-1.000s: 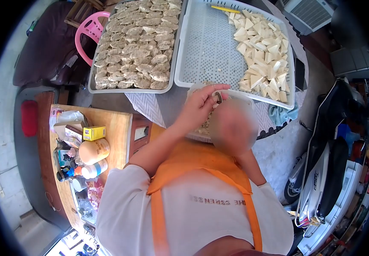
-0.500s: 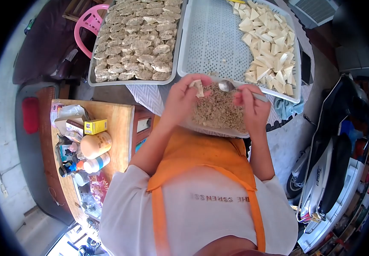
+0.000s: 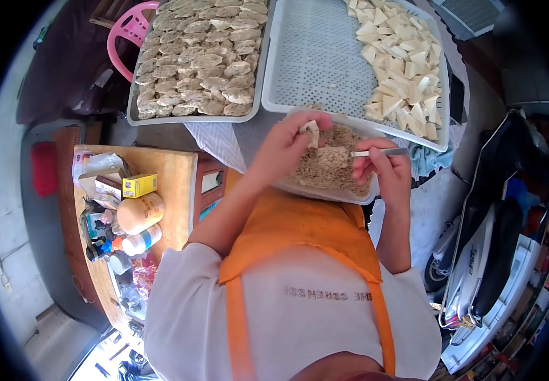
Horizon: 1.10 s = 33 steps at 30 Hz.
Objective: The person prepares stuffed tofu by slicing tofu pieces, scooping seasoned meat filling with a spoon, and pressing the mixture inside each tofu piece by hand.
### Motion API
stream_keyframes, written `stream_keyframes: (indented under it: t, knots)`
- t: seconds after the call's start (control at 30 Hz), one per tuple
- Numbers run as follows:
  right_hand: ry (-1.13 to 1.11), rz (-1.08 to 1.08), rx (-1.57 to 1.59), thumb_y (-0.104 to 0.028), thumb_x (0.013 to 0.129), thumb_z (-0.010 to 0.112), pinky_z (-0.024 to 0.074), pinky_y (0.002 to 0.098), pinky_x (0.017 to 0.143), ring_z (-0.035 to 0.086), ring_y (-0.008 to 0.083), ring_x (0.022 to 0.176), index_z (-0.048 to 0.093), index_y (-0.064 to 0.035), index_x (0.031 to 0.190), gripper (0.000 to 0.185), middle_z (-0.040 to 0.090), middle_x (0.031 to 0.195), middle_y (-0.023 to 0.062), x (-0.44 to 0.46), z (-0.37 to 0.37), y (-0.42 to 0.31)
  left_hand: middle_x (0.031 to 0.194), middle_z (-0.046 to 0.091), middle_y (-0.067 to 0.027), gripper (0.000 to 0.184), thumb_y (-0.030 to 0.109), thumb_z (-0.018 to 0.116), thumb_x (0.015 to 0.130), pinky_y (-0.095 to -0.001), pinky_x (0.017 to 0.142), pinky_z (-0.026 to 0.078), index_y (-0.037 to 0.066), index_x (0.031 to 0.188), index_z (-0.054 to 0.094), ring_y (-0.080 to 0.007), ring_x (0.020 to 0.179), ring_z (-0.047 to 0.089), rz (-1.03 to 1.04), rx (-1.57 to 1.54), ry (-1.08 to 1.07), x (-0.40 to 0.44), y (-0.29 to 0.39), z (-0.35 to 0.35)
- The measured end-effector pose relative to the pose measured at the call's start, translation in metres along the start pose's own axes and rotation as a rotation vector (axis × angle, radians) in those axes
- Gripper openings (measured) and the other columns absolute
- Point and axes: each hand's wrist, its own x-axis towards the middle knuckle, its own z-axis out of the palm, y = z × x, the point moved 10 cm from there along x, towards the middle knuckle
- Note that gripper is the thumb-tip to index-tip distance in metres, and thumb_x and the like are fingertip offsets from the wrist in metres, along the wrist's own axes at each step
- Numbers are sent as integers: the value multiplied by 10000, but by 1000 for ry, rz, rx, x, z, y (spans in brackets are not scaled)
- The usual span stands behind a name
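Note:
My left hand [image 3: 285, 147] pinches a pale tofu piece [image 3: 310, 131] above the left side of a clear plastic tub [image 3: 344, 196]. The tub holds brown, crumbly minced filling [image 3: 319, 173]. In my right hand [image 3: 387, 173] is a metal spoon [image 3: 394, 152], gripped by its handle. Its bowl end is down in the filling and hard to make out. Beyond the tub, a perforated tray [image 3: 300, 103] carries many cut tofu triangles [image 3: 398, 70] along its right side. Rows of filling-covered pieces [image 3: 201, 63] cover another tray [image 3: 260, 95] at the upper left.
A wooden cabinet [image 3: 176, 184] on the left bears a yellow box [image 3: 140, 185], bottles and packets. A pink handle-like ring [image 3: 119, 38] is beside the left tray. A teal cloth [image 3: 432, 159] lies right of the tub. A motorbike [image 3: 484, 267] stands at the right.
The spoon's bowl has gone from above the tub's far edge down into the filling, as my right hand moved lower and slightly right. My left hand shifted slightly right with the tofu piece.

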Motion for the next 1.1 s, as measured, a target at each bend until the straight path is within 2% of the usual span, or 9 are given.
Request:
stream_keyframes:
  t: [0.23, 0.33, 0.43, 0.63, 0.73, 0.83, 0.93, 1.03, 1.1]
  knots:
    - [236, -271, -60, -73, 952, 455, 510, 246, 509, 608, 135, 570, 593, 35, 974, 176, 638, 744, 108, -17, -7, -23, 1111, 599, -77, 389, -46, 368, 842, -286, 853, 464, 1, 1181, 553, -146, 997, 567, 145, 140, -117, 5, 6, 34]
    - [248, -299, -106, -71, 945, 467, 512, 235, 521, 611, 126, 572, 596, 26, 957, 161, 635, 742, 97, -18, -6, -19, 1171, 575, -66, 438, -49, 340, 850, -265, 826, 483, 14, 1242, 523, -138, 1002, 568, -218, -251, -129, -2, -10, 38]
    - [291, -252, -236, -83, 936, 489, 517, 232, 537, 619, 117, 585, 608, 21, 923, 158, 636, 740, 86, -21, -1, -20, 1282, 526, -62, 516, -24, 345, 831, -288, 823, 488, 64, 1315, 497, -166, 1138, 520, -212, -474, -125, -2, -28, 37]
    - [275, -250, -580, -73, 879, 564, 510, 263, 532, 638, 154, 562, 616, 18, 868, 106, 655, 715, 91, -22, 24, -38, 1294, 506, -109, 431, 33, 425, 896, -330, 865, 475, 56, 1323, 480, -199, 1105, 542, -298, -154, -95, -13, -28, 43]
    - [248, -301, -726, -68, 851, 587, 496, 286, 516, 639, 205, 560, 621, 7, 857, 83, 644, 713, 108, -15, 40, -50, 1032, 572, -126, 364, 14, 453, 907, -316, 699, 506, 20, 1269, 487, -175, 874, 614, 39, 276, -75, -11, -9, 48]
    - [180, -327, -778, -72, 850, 587, 486, 294, 503, 634, 231, 566, 624, -6, 844, 76, 640, 718, 117, -12, 51, -60, 973, 547, -160, 335, 1, 425, 912, -364, 672, 496, 25, 1239, 488, -194, 850, 618, 188, 526, 9, -11, -9, 47]
    - [230, -541, -816, -61, 863, 573, 483, 280, 488, 619, 198, 518, 613, 7, 832, 85, 640, 681, 105, -30, 45, -77, 956, 556, -132, 356, -2, 374, 914, -369, 690, 511, 60, 1245, 490, -198, 838, 609, 78, 417, 52, -8, -15, 34]
    - [364, -507, -636, -60, 885, 556, 478, 255, 475, 593, 147, 473, 603, 24, 824, 114, 634, 636, 88, -37, 22, -91, 984, 608, -86, 332, 45, 413, 902, -285, 677, 517, 38, 1210, 538, -202, 862, 624, -315, -314, -28, -12, -47, 33]
    - [397, -416, -491, -72, 917, 525, 467, 224, 467, 575, 102, 467, 603, 31, 819, 162, 628, 616, 68, -32, 2, -77, 964, 601, -72, 334, 59, 416, 907, -272, 690, 518, 41, 1219, 536, -181, 849, 613, -317, -510, -41, -11, -47, 30]
